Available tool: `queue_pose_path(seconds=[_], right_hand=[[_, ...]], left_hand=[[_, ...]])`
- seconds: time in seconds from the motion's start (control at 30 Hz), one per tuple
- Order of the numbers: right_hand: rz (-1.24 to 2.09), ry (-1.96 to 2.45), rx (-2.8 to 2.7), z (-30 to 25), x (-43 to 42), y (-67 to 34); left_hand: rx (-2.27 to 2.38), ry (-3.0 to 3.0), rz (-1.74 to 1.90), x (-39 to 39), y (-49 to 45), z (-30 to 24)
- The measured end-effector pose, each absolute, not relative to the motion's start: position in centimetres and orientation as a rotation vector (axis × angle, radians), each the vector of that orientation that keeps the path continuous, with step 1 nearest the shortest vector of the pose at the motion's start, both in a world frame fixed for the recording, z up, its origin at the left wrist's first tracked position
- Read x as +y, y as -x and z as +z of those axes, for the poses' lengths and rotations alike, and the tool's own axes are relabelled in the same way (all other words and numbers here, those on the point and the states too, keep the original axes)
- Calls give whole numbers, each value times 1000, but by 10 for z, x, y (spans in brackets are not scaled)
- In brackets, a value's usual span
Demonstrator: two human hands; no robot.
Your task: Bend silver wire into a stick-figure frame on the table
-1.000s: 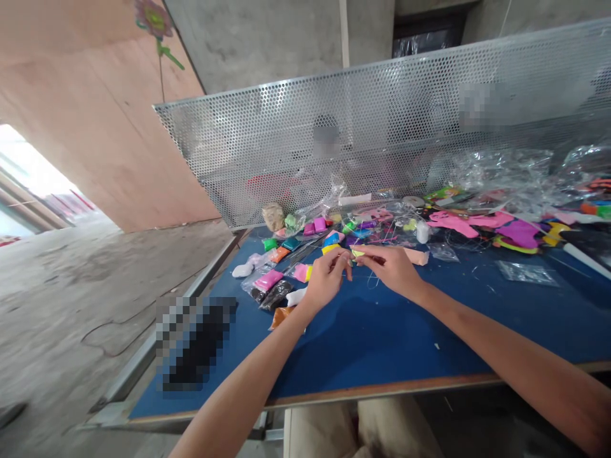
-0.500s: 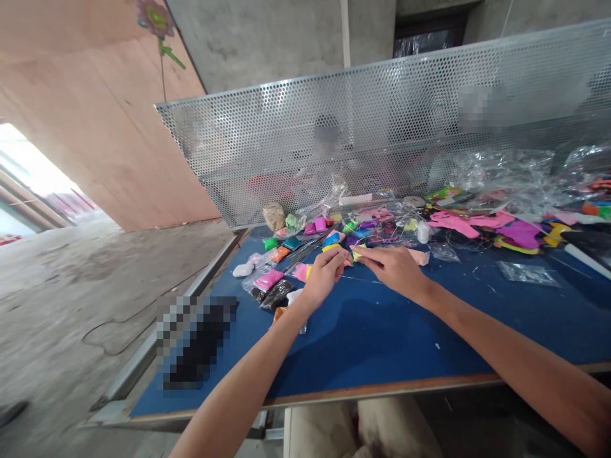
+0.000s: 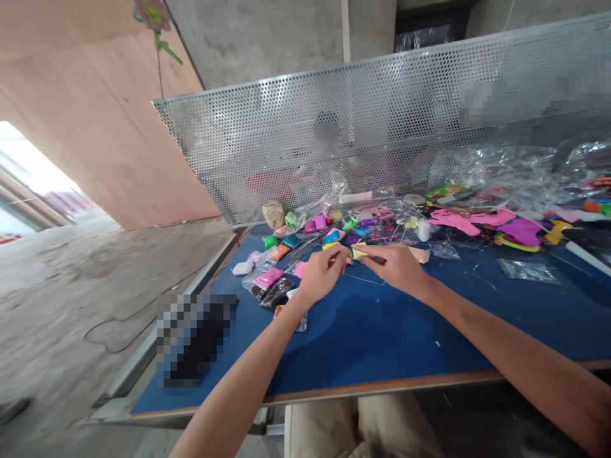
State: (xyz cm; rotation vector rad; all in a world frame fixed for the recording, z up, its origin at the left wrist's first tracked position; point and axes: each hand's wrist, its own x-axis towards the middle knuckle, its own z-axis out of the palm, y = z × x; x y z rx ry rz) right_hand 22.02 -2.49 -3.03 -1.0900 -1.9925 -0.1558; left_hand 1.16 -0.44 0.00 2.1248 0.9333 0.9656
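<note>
My left hand (image 3: pixel 324 272) is closed in a pinch above the blue table, its fingertips almost meeting those of my right hand. My right hand (image 3: pixel 395 267) is also pinched, with thumb and forefinger together. At its fingertips shows a small yellow-green piece (image 3: pixel 359 249); whether it is gripped or lies behind them I cannot tell. A thin pale wire or thread (image 3: pixel 363 278) runs just below both hands. What the left fingers hold is hidden. Just beyond the hands lie a blue packet (image 3: pixel 333 238) and a yellow one, partly covered by the left hand.
Bagged colored packets, such as a pink one (image 3: pixel 268 277), lie left of the hands. Thin dark rods (image 3: pixel 305 245), a white spool (image 3: pixel 423 230), pink cutout shapes (image 3: pixel 456 222) and clear plastic bags (image 3: pixel 506 172) spread along the back. A perforated metal panel (image 3: pixel 382 127) stands behind.
Both hands stay pinched at nearly the same place. The left hand has turned slightly and shifted a little, and the view has moved very slightly.
</note>
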Motion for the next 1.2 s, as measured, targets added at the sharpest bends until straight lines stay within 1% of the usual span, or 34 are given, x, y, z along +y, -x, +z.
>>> queue_pose_path(seconds=[0.07, 0.13, 0.3, 0.57, 0.83, 1.03, 1.2], right_hand=[[-8, 1093, -1965, -29, -25, -220], [59, 1095, -1949, -27, -26, -219], [107, 1089, -1940, -25, -29, -217], [176, 1085, -1910, -21, -36, -211], [0, 1119, -1968, -19, -38, -210], [78, 1139, -1990, -14, -41, -211], [2, 1028, -2079, -8, -44, -214]], left_hand=[[989, -2294, 1001, -6, -11, 0], [1051, -2439, 1038, -7, -11, -1], [1200, -2622, 1063, -9, -11, -8], [1162, -2844, 1125, -9, -7, -12], [1071, -3069, 1059, -14, -6, -6], [1177, -3044, 1119, -16, -8, -7], [1180, -3015, 1193, -17, -7, -10]])
